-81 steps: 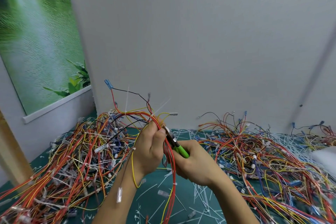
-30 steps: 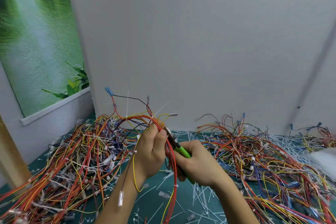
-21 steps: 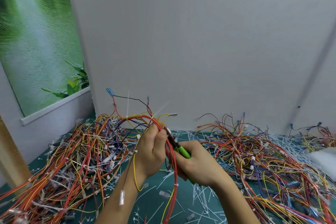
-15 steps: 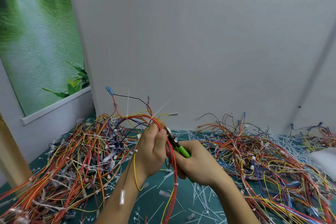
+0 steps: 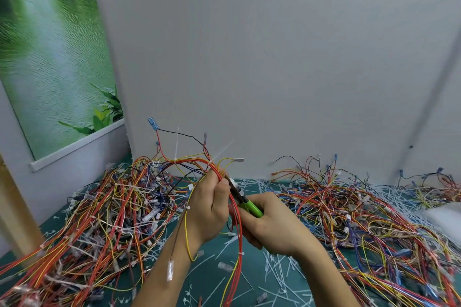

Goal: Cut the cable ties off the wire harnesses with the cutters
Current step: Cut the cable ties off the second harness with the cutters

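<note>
My left hand (image 5: 208, 209) grips a wire harness (image 5: 199, 164) of red, yellow and black wires, lifted above the table. White cable ties (image 5: 176, 143) stick up from the bundle's arch. My right hand (image 5: 270, 228) holds green-handled cutters (image 5: 245, 203). Their jaws point up and left, against the red wires right beside my left thumb. The jaw tips are partly hidden by the wires and my fingers. Red wires (image 5: 238, 244) hang down between my two hands.
A big pile of tied harnesses (image 5: 99, 219) lies on the left of the green table (image 5: 214, 279). Another pile (image 5: 361, 214) spreads on the right. Cut white tie pieces (image 5: 277, 271) litter the mat. A grey wall stands close behind, a wooden post (image 5: 15, 209) at the left.
Almost nothing has moved. Both hands stay together on the same spot of the harness, with the cutters' jaws held at the wires.
</note>
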Action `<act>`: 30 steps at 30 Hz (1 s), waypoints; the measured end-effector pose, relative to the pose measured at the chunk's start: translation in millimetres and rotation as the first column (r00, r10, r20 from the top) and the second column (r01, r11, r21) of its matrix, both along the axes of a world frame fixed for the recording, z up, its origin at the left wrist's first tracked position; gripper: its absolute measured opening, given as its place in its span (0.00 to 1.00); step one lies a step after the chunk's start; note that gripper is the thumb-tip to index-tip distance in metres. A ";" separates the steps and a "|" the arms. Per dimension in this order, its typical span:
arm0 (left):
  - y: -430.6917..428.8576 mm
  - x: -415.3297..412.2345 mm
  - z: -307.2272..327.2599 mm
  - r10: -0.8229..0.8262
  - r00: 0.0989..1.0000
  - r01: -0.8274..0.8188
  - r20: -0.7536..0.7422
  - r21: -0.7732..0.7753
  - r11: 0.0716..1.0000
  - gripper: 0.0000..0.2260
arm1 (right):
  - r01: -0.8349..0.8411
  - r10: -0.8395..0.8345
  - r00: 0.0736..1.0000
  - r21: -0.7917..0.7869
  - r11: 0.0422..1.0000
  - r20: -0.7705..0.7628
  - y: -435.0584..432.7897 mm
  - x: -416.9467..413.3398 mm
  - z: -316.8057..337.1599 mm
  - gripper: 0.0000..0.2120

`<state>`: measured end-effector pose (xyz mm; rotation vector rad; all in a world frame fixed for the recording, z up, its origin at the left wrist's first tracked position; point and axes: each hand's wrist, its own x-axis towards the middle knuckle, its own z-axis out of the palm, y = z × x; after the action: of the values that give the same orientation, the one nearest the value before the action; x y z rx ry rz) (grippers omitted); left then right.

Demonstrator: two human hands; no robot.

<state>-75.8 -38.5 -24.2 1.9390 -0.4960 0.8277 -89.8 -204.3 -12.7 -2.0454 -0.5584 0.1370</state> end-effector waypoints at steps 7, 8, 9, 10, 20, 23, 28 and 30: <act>1.2 0.5 0.3 0.032 0.999 -0.033 0.024 0.044 0.998 0.18 | 0.009 -0.006 0.998 -0.058 0.998 0.055 0.8 1.9 0.8 0.18; 1.0 0.6 0.4 0.034 0.999 -0.035 0.029 0.040 0.999 0.19 | 0.008 -0.006 0.999 -0.043 0.999 0.045 0.2 2.4 0.0 0.19; 0.9 0.7 0.5 0.036 0.999 -0.037 0.032 0.034 0.999 0.20 | 0.007 -0.006 1.000 -0.025 1.000 0.029 -0.2 2.6 -1.0 0.20; 1.0 0.6 0.7 0.035 0.999 -0.036 0.035 0.029 0.999 0.21 | 0.005 -0.005 1.000 -0.006 1.000 0.011 -0.3 2.6 -1.9 0.20; 0.5 -2.4 2.0 0.012 1.000 -0.012 0.019 0.019 1.000 0.20 | -0.072 0.080 0.994 0.110 0.991 -0.070 -0.9 1.8 0.0 0.20; 0.3 -2.4 2.6 0.016 0.999 -0.016 0.030 0.028 0.999 0.20 | -0.087 0.094 0.994 0.101 0.991 -0.064 -1.6 2.8 -0.1 0.19; 0.2 -2.6 2.7 -0.004 0.999 0.002 0.049 0.033 0.999 0.23 | -0.096 0.102 0.992 0.094 0.991 -0.070 -3.1 0.4 -1.5 0.19; 0.0 -2.9 2.7 -0.001 0.999 -0.001 0.053 0.035 0.999 0.22 | -0.106 0.113 0.991 0.097 0.990 -0.065 -3.6 -0.2 0.0 0.19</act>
<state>-78.6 -38.5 -21.5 1.9529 -0.5451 0.8773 -90.0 -207.9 -12.7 -1.9123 -0.6217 0.2432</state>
